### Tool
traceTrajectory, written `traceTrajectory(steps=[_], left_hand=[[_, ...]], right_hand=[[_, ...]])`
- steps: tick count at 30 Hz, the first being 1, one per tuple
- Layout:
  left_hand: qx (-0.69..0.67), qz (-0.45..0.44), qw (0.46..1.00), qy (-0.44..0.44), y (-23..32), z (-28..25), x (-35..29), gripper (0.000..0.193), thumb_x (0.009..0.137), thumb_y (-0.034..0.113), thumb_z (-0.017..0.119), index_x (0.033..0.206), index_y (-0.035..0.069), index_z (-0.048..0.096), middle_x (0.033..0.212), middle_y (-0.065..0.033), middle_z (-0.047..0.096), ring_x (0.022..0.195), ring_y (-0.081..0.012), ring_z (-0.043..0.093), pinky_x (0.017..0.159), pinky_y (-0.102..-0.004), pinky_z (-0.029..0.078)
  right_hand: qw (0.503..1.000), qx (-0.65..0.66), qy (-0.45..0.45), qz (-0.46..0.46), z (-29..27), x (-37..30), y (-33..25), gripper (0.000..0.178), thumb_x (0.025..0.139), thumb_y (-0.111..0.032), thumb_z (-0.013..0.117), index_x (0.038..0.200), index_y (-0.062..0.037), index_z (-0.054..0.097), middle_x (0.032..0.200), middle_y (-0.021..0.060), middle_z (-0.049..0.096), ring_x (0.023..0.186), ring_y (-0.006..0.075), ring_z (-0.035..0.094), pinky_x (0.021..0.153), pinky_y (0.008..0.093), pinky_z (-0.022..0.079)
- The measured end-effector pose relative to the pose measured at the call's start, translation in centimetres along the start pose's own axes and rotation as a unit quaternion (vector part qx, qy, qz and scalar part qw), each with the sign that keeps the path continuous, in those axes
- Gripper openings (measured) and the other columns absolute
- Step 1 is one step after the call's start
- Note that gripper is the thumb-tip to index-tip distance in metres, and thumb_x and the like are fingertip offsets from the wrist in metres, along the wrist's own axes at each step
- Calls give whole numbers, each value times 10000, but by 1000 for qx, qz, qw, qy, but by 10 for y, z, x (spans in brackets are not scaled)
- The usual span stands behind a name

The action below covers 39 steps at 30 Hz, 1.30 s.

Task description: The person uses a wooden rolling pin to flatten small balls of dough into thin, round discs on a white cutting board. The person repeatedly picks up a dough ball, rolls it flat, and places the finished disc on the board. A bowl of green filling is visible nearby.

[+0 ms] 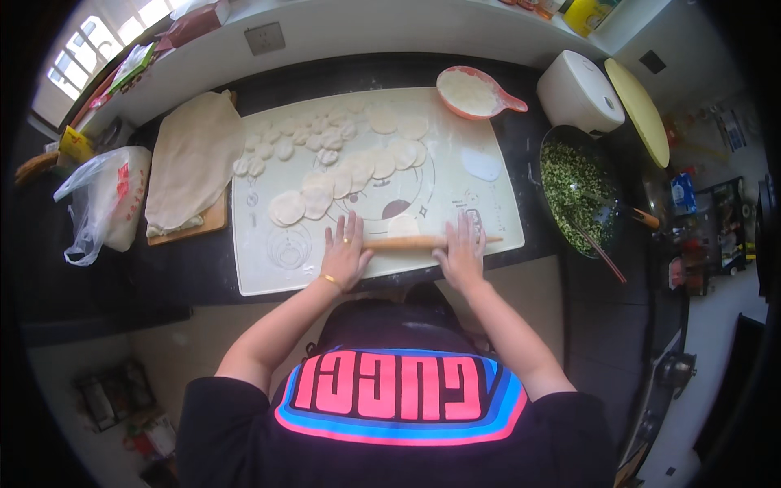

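A wooden rolling pin (404, 242) lies crosswise near the front edge of a pale printed mat (500, 220). My left hand (346, 254) rests on its left end and my right hand (462, 254) on its right end, both with fingers stretched forward and apart. Just beyond the pin, a small dough round (402, 223) shows, its near part hidden under the pin. Farther up the mat, overlapping dough wrappers (338, 181) run in a slanting row. Behind them sit several small dough pieces (313, 140), with more flat rounds (382, 119) toward the back.
A red scoop-shaped bowl (476, 114) of flour stands at the mat's back right corner. To the right are a pan of chopped green filling (569, 179) with chopsticks and a white appliance (579, 93). Leftward lie a cloth-covered board (191, 159) and a plastic bag (114, 199).
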<state>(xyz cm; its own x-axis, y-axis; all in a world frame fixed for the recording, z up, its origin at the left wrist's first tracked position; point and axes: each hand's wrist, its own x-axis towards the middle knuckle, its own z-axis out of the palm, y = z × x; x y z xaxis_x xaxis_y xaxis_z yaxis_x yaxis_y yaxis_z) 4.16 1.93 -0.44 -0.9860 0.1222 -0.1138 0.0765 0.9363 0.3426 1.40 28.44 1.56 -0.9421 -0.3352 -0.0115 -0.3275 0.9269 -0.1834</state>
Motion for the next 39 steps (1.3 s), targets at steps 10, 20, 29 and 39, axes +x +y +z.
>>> traceTrajectory(steps=[10,20,29,39], left_hand=[[9,-80,993,89,-1,-10,63,718,889,304,471,1435,24,97,1500,-203,33,1380,-387,42,1072,-576,73],[-118,13,993,-5,40,-24,68,547,793,230,600,1264,24,414,1302,-208,410,1198,-353,402,974,-497,330],[-129,-182,966,-128,59,-41,60,400,771,211,641,1092,20,499,1060,-201,574,962,-346,561,820,-409,455],[16,-246,965,84,13,-12,56,688,889,321,475,1443,84,142,1500,-205,24,1386,-372,5,1071,-576,69]], right_hand=[[998,2,39,50,3,107,8,657,865,-463,481,1355,-42,364,1481,208,145,1386,308,108,1070,563,76],[985,85,92,-118,10,14,35,411,668,-214,737,1012,-105,540,1384,97,370,1305,256,328,1057,527,161],[976,116,36,-179,-17,11,54,414,644,-229,748,993,-103,564,1384,108,372,1231,269,400,959,455,318],[984,69,-7,-161,-3,105,3,361,826,-290,587,1095,-57,529,1425,159,295,1179,326,391,955,495,301]])
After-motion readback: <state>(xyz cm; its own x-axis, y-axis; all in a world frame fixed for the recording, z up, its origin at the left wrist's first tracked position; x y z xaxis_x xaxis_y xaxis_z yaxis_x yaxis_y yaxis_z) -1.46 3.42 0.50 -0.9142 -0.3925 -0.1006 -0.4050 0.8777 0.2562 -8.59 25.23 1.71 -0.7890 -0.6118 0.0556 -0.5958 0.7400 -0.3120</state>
